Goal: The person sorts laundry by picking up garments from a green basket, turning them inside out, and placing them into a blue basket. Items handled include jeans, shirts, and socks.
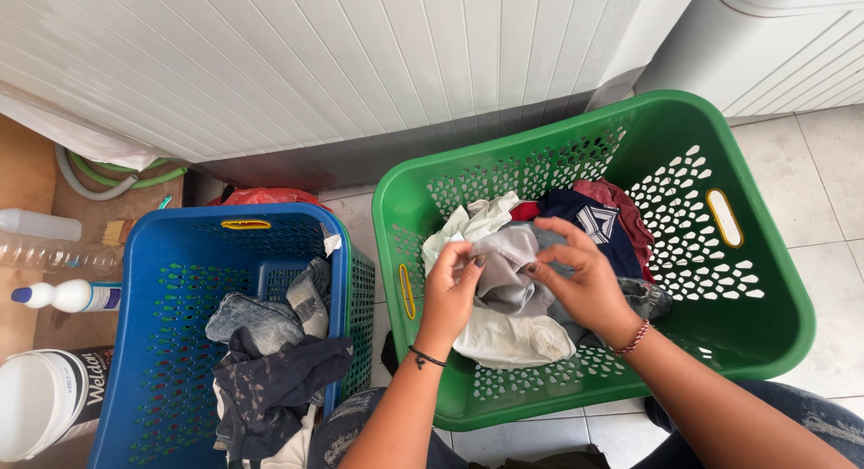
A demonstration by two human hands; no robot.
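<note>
**Two baskets, hands in the green one**

White panelled wall (360,64) fills the top of the view; pale tiled floor (837,190) below.

Green basket (765,280) on the floor at right, perforated sides, tilted toward the camera. Inside: a heap of clothes — white, grey, navy (589,219), dark red (621,203).

Blue basket (126,343) just beside it on the left, touching or nearly so. Holds denim (256,316) and a dark stained garment (270,383).

Left of the blue basket: a white tub (36,401), a white bottle with blue cap (67,295), a clear bottle (40,224). Green hose (126,176) along the wall base.

Both hands over the middle of the green basket, on a grey garment (508,275) at the top of the heap. Left hand (450,289), dark band at the wrist: fingers pinched together on a fold of the grey cloth. Right hand (585,280), beaded bracelet: fingers curled onto the same cloth from the other side, gripping it. Hands near each other, not touching.
</note>
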